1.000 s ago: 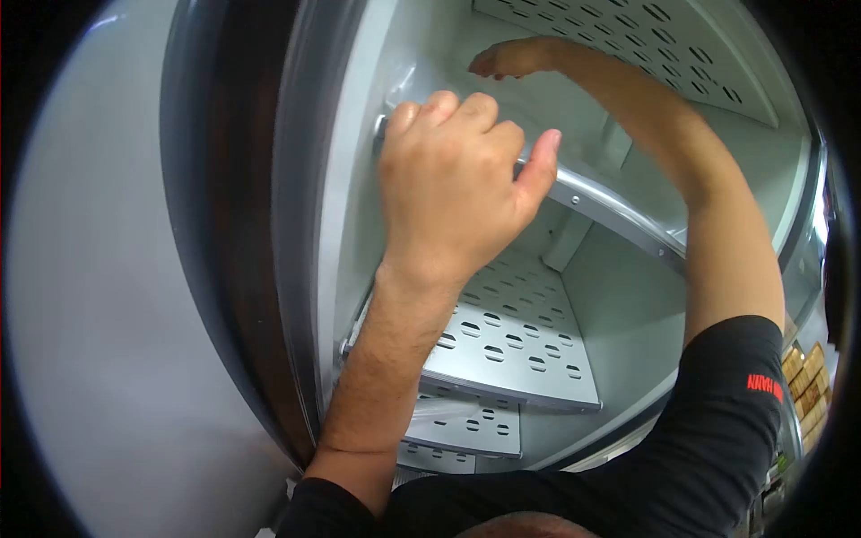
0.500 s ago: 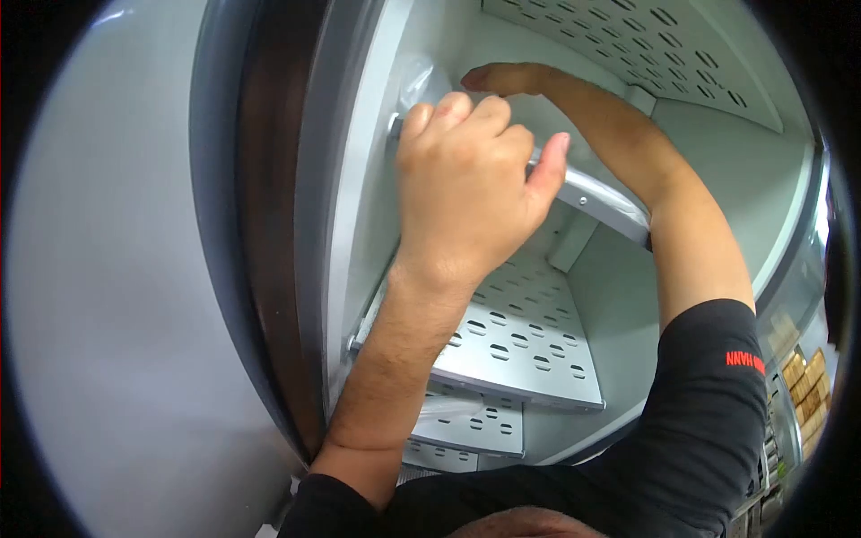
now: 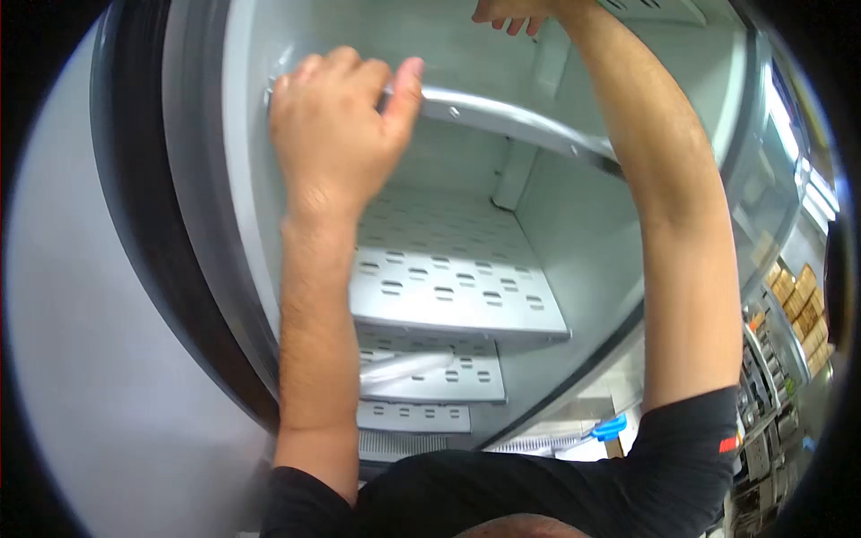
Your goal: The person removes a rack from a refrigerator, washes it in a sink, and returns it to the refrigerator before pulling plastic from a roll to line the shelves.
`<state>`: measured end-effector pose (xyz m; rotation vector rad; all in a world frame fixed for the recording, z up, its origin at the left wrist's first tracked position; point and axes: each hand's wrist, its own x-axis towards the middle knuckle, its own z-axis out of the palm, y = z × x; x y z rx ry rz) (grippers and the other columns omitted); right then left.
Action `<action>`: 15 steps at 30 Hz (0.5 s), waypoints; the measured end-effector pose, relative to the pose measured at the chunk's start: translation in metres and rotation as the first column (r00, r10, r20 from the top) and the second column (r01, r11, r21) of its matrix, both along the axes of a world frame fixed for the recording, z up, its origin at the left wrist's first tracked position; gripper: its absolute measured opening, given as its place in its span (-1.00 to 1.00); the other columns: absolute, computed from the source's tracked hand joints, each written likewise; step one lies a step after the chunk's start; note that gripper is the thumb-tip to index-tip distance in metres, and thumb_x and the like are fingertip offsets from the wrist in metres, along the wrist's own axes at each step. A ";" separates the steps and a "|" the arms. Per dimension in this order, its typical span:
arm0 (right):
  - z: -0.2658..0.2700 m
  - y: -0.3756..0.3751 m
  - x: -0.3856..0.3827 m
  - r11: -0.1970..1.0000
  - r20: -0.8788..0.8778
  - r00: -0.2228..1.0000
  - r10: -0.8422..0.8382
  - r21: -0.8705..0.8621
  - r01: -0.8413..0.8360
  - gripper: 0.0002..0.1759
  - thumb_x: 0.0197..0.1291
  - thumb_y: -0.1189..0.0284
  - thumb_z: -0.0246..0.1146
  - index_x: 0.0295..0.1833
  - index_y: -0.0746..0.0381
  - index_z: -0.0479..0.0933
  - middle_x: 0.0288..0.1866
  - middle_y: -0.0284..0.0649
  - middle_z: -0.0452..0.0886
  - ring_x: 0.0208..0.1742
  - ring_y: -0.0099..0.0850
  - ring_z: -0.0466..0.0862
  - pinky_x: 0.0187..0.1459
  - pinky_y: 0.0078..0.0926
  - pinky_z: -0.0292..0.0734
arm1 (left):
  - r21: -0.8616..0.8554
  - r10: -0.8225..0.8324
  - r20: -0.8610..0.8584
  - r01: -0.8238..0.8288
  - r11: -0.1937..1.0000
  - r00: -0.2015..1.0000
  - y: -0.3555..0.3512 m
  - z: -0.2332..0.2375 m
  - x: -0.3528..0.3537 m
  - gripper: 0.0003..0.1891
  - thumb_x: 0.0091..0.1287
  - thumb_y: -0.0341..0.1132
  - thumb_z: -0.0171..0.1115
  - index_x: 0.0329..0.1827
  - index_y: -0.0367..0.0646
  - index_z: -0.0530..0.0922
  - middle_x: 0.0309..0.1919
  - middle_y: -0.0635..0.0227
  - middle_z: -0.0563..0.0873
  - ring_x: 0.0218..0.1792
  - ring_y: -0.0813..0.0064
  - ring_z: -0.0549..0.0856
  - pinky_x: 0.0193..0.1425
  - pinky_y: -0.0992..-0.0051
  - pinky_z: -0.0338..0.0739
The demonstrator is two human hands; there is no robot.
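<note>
From the head camera's view, I see the left hand (image 3: pixel 336 134) at a shiny, slightly bowed grey metal bar (image 3: pixel 489 117) high in the mouth of a pale grey-green cabinet (image 3: pixel 592 224). Its fingers bend forward over the bar with their tips hidden, and the thumb stands up apart; I can't tell whether they are clamped. The right hand (image 3: pixel 513 11), deeper inside near the top edge, is partly cut off; its visible fingers hang loosely bent, slightly apart. Whether it touches anything out of view, I can't tell. I'd keep the left hand's pressure steady near that end, clear the thumb of any pinch against the wall, and support the other side too, so the bar doesn't twist or drop towards the white, slotted shelf (image 3: pixel 421 309) below. The bar's long axis runs crosswise over the opening, sloping down to the right as seen here, with its screw-dotted front face towards the wearer. Its left end lies close beside the cabinet's left wall; its right end passes behind the right forearm (image 3: pixel 673 152).
</note>
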<state>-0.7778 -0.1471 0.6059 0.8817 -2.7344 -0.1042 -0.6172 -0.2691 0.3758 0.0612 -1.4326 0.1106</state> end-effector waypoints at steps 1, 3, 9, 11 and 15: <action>-0.010 0.013 0.008 1.000 -0.003 1.000 -0.010 -0.010 0.010 -0.31 0.44 -0.02 0.10 0.46 0.23 0.47 0.44 0.04 0.53 0.41 -0.07 0.56 0.42 -0.08 0.46 | -0.003 0.004 0.019 -0.004 1.000 1.000 0.002 -0.002 0.002 -0.56 0.38 0.03 0.28 -0.54 -0.13 0.67 -0.44 0.34 0.66 -0.30 0.18 0.64 -0.13 0.19 0.48; -0.032 0.038 0.030 1.000 -0.036 0.999 -0.008 -0.030 0.007 -0.30 0.43 -0.03 0.11 0.46 0.24 0.47 0.45 0.05 0.53 0.42 -0.06 0.56 0.45 -0.07 0.45 | 0.107 -0.088 0.156 0.072 0.992 0.984 0.005 -0.004 0.016 -0.49 0.48 0.17 0.19 -0.27 -0.13 0.76 -0.26 0.26 0.75 -0.16 0.17 0.71 0.02 0.22 0.52; -0.093 0.140 0.109 0.924 -0.318 0.894 0.315 -0.114 -0.366 -0.30 0.53 -0.07 -0.03 0.47 0.25 0.47 0.46 0.08 0.50 0.49 -0.05 0.48 0.51 -0.22 0.31 | 0.257 -0.443 0.164 0.395 0.882 0.882 0.016 0.035 0.054 -0.47 0.47 0.14 0.26 0.02 -0.25 0.74 -0.05 0.21 0.79 -0.04 0.32 0.75 0.10 0.37 0.58; -0.116 0.164 0.118 0.895 -0.284 0.909 0.305 -0.240 -0.376 -0.29 0.54 -0.10 -0.06 0.42 0.27 0.51 0.43 0.11 0.52 0.47 -0.03 0.49 0.49 -0.23 0.32 | 0.556 -0.561 0.344 0.317 0.768 0.753 0.063 0.051 0.084 -0.43 0.61 0.08 -0.04 0.30 -0.24 0.61 0.31 0.01 0.65 0.37 0.13 0.57 0.44 0.26 0.42; -0.143 0.183 0.116 0.929 -0.186 0.978 0.090 -0.338 -0.150 -0.21 0.53 -0.17 -0.12 0.21 0.34 0.64 0.30 0.17 0.62 0.36 0.05 0.58 0.41 -0.17 0.41 | 0.614 -0.437 0.468 0.073 0.786 0.768 0.022 0.062 0.063 -0.38 0.59 0.14 -0.06 0.31 -0.25 0.60 0.27 0.04 0.67 0.22 0.14 0.62 0.36 0.21 0.44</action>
